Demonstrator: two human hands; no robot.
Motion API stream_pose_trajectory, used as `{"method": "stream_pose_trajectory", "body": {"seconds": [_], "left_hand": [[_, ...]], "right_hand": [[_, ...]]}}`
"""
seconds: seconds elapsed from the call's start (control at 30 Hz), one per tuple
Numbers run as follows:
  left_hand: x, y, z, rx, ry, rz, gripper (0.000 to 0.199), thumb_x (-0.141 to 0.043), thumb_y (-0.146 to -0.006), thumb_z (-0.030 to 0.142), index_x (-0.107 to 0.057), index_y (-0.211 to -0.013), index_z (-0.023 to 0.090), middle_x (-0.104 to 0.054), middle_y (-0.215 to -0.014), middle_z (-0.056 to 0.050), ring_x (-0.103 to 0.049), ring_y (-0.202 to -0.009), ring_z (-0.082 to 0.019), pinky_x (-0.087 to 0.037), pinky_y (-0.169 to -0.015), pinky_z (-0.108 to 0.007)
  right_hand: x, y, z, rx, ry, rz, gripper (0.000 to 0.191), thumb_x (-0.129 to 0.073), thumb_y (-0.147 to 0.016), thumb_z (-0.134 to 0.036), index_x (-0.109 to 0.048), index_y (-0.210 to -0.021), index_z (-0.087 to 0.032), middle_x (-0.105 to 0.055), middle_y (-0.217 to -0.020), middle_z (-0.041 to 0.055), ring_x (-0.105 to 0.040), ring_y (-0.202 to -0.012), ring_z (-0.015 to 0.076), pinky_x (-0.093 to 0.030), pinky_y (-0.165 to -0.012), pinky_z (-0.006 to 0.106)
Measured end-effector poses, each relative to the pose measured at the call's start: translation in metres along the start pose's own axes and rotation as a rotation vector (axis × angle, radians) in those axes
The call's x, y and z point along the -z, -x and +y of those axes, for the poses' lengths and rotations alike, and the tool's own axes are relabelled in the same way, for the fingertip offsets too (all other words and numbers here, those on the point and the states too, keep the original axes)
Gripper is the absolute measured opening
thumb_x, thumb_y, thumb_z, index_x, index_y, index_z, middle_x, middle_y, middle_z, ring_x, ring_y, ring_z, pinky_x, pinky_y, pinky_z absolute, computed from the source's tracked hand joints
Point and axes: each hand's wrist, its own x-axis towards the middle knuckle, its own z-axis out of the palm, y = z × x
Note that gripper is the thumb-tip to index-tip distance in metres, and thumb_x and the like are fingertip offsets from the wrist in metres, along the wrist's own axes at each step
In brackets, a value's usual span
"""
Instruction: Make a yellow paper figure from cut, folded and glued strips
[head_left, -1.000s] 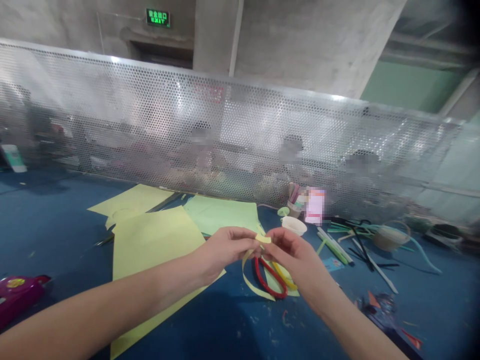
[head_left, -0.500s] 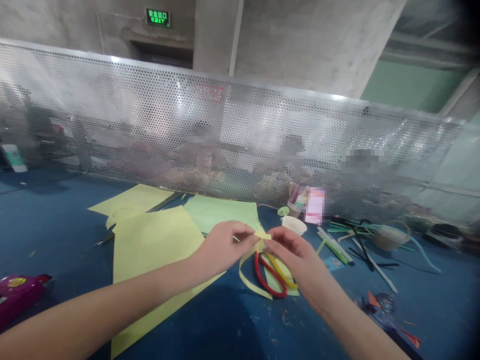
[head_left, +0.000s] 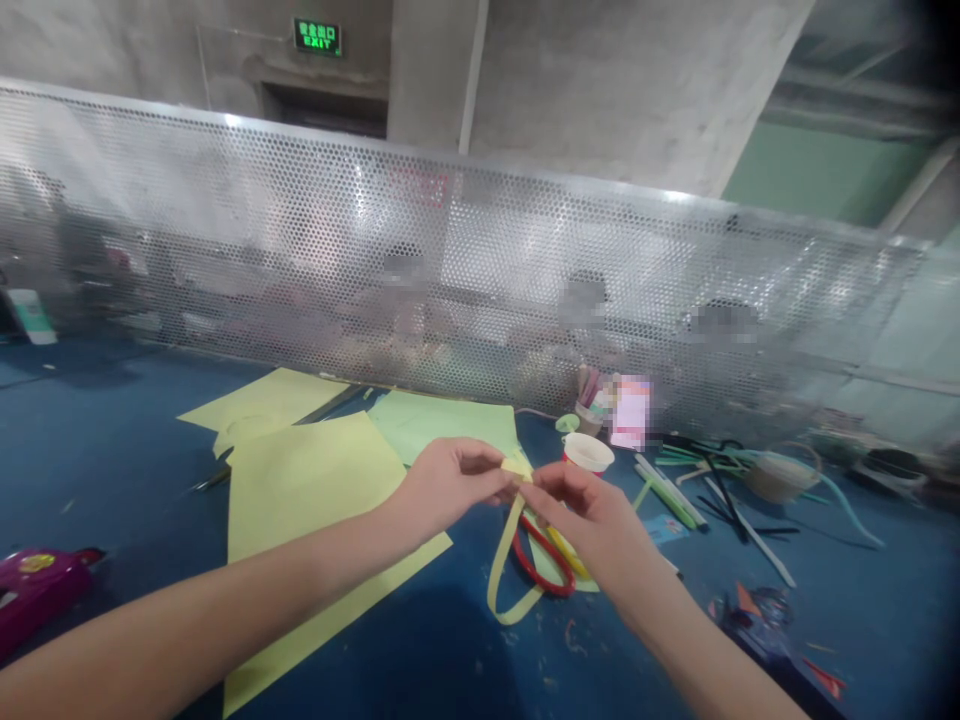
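A thin yellow paper strip [head_left: 498, 575] is pinched at its upper end between both hands, its tail looping down toward the table. My left hand [head_left: 450, 490] grips the folded end with thumb and fingertips. From the other side, my right hand [head_left: 589, 510] pinches the same folded part; its fingers are closed. Scissors with red and yellow handles [head_left: 544, 570] lie just below the hands, their blades hidden. Under them shows a scrap of light green paper [head_left: 589, 580]. Yellow paper sheets [head_left: 307, 500] lie beside and under my left forearm.
Light green paper [head_left: 450, 420] lies behind my hands. A paper cup [head_left: 589, 452], a phone-like screen [head_left: 631, 410], pens [head_left: 667, 490] and pipe cleaners [head_left: 739, 510] sit on the right. A purple tool [head_left: 45, 585] rests at left; a perforated metal panel [head_left: 300, 240] borders the table.
The hands have shifted slightly left. The strip's loop now hangs lower and rounder, and the right fingers have moved closer to the left fingertips.
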Motion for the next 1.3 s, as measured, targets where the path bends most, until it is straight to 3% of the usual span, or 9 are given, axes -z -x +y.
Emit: {"method": "stream_pose_trajectory", "body": {"seconds": [0.17, 0.33, 0.47, 0.6, 0.73, 0.83, 0.93, 1.1, 1.3], "left_hand": [[-0.007, 0.006, 0.004, 0.143, 0.239, 0.01, 0.02, -0.071, -0.067, 0.027, -0.066, -0.078, 0.011, -0.067, -0.077, -0.004, -0.062, -0.073, -0.012, -0.049, -0.08, -0.028], [-0.012, 0.008, -0.003, 0.208, 0.436, 0.0, 0.017, -0.074, -0.067, 0.022, -0.066, -0.077, 0.011, -0.065, -0.081, -0.004, -0.062, -0.08, -0.013, -0.046, -0.087, -0.029], [-0.014, 0.007, -0.005, 0.227, 0.531, -0.048, 0.014, -0.072, -0.07, 0.02, -0.065, -0.078, 0.011, -0.065, -0.083, -0.004, -0.061, -0.081, -0.011, -0.045, -0.088, -0.027], [-0.015, 0.008, -0.003, 0.206, 0.554, -0.136, 0.016, -0.072, -0.069, 0.018, -0.065, -0.081, 0.012, -0.064, -0.081, -0.003, -0.061, -0.078, -0.01, -0.044, -0.085, -0.026], [-0.013, 0.008, 0.005, 0.204, 0.539, -0.151, 0.013, -0.07, -0.071, 0.019, -0.064, -0.079, 0.01, -0.065, -0.076, -0.004, -0.061, -0.073, -0.011, -0.045, -0.081, -0.026], [-0.009, 0.007, 0.012, 0.229, 0.522, -0.092, 0.01, -0.069, -0.071, 0.018, -0.065, -0.076, 0.01, -0.063, -0.07, -0.003, -0.059, -0.066, -0.009, -0.046, -0.074, -0.022], [-0.005, 0.005, 0.014, 0.248, 0.506, -0.072, 0.009, -0.069, -0.07, 0.017, -0.065, -0.073, 0.01, -0.061, -0.064, -0.002, -0.058, -0.062, -0.008, -0.045, -0.067, -0.019], [-0.003, 0.005, 0.012, 0.255, 0.478, -0.151, 0.01, -0.066, -0.073, 0.019, -0.066, -0.072, 0.009, -0.061, -0.064, -0.003, -0.056, -0.06, -0.007, -0.042, -0.06, -0.017], [-0.003, 0.007, 0.013, 0.251, 0.408, -0.19, 0.015, -0.066, -0.073, 0.025, -0.066, -0.072, 0.011, -0.061, -0.065, -0.002, -0.055, -0.061, -0.007, -0.04, -0.058, -0.017]], "right_hand": [[-0.001, -0.001, 0.004, -0.09, 0.019, 0.038, 0.03, -0.064, -0.069, -0.046, -0.06, -0.065, -0.017, -0.047, -0.052, -0.0045, -0.039, -0.051, 0.0102, -0.031, -0.05, 0.023], [-0.003, -0.001, 0.005, -0.204, -0.15, -0.004, 0.033, -0.065, -0.068, -0.048, -0.051, -0.066, -0.018, -0.04, -0.051, -0.0076, -0.034, -0.047, 0.0078, -0.027, -0.046, 0.021], [-0.004, 0.002, 0.004, -0.235, -0.418, -0.021, 0.029, -0.07, -0.068, -0.04, -0.049, -0.075, -0.021, -0.044, -0.059, -0.0076, -0.04, -0.05, 0.0074, -0.033, -0.047, 0.019], [-0.003, 0.005, 0.003, -0.29, -0.692, -0.137, 0.018, -0.068, -0.073, -0.033, -0.055, -0.08, -0.024, -0.052, -0.071, -0.0035, -0.05, -0.063, 0.0097, -0.042, -0.056, 0.02], [0.003, 0.003, 0.0, -0.327, -0.749, -0.266, 0.012, -0.066, -0.075, -0.032, -0.058, -0.078, -0.024, -0.052, -0.068, -0.0019, -0.051, -0.062, 0.0107, -0.044, -0.056, 0.021], [0.011, -0.002, -0.003, -0.224, -0.565, -0.316, 0.015, -0.065, -0.076, -0.031, -0.057, -0.086, -0.023, -0.059, -0.079, 0.0001, -0.057, -0.072, 0.0119, -0.048, -0.067, 0.025], [0.016, -0.005, -0.004, 0.023, -0.253, -0.204, 0.019, -0.063, -0.077, -0.028, -0.054, -0.093, -0.024, -0.061, -0.083, -0.0004, -0.059, -0.079, 0.013, -0.048, -0.075, 0.027], [0.014, 0.001, -0.006, 0.382, 0.163, -0.052, 0.012, -0.059, -0.08, -0.021, -0.058, -0.092, -0.026, -0.062, -0.088, -0.0018, -0.061, -0.076, 0.0113, -0.049, -0.072, 0.024], [0.015, 0.004, -0.012, 0.566, 0.371, 0.037, 0.005, -0.061, -0.08, -0.018, -0.061, -0.081, -0.023, -0.061, -0.077, -0.0017, -0.058, -0.068, 0.0112, -0.048, -0.065, 0.023]]}}
